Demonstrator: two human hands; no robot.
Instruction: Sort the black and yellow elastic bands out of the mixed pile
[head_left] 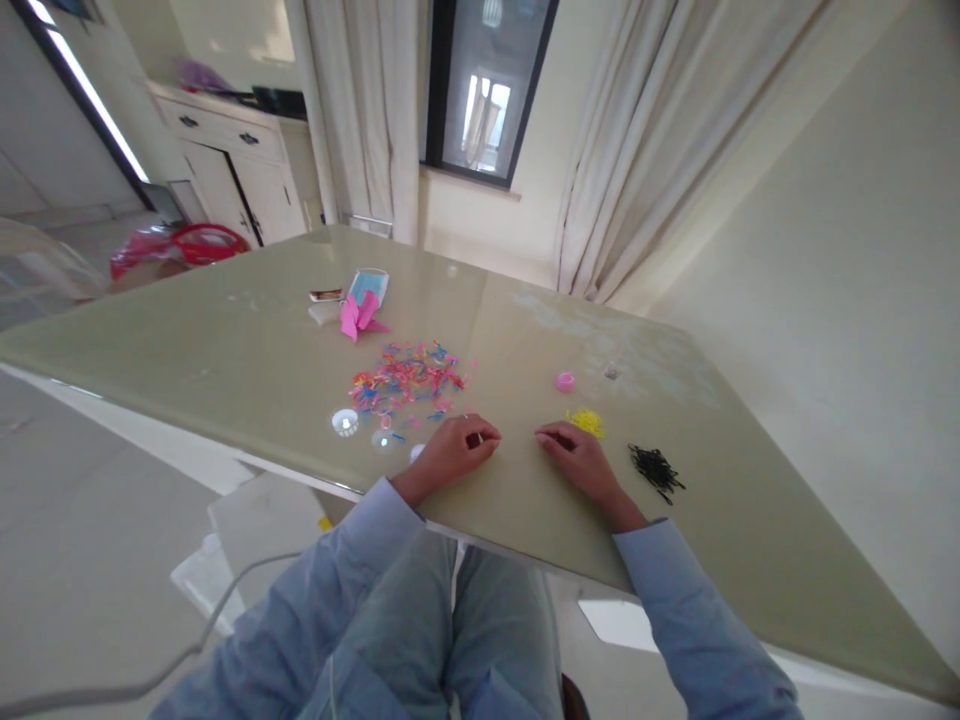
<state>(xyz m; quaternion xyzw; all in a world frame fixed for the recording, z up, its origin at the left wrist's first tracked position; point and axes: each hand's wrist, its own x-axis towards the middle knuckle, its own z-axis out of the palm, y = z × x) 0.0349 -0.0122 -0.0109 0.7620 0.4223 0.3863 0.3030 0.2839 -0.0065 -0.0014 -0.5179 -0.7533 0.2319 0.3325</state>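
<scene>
My left hand point(456, 448) rests near the table's front edge, its thumb and forefinger pinched together. Anything between those fingertips is too small to make out. Beside it lies a loose heap of small multicoloured pieces point(409, 378), pink, red, blue and orange. My right hand point(579, 460) is across a short gap, fingers pressed together, with its contents hidden if there are any. Just behind its knuckles sits a small yellow pile point(587, 422). Farther right is a pile of thin black pieces point(655, 470) that look like hairpins.
Clear round cups point(345, 422) stand left of my left hand. A small pink round object point(565, 382) sits behind the yellow pile, near a tiny clear item point(611, 371). Pink folded paper point(361, 314) and a blue face mask point(370, 287) lie at the back left of the table point(225, 350).
</scene>
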